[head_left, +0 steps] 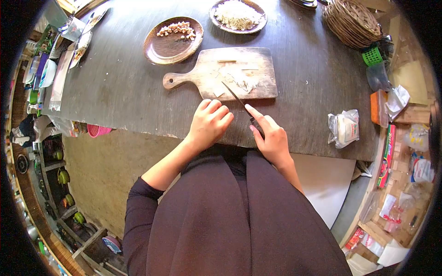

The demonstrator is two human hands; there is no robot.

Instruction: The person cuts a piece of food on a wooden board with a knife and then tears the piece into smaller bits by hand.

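My right hand [270,138] grips a knife [235,95] by its dark handle, with the forefinger stretched along it. The blade points up and left, its tip over the near part of a wooden cutting board [207,64]. On the board lie thin pale shreds [241,79] and a few flat pale pieces [218,91]. My left hand [209,122] is curled closed at the table edge, just below the board's near left corner. Whether anything is inside its fingers is hidden.
Beyond the board stand a brown plate [161,48] with small brownish chunks and another plate [217,23] heaped with pale shreds. A plastic-wrapped white block [346,129] lies at the right. Stacked woven plates [352,23] are at the far right; utensils and containers [71,30] line the left edge.
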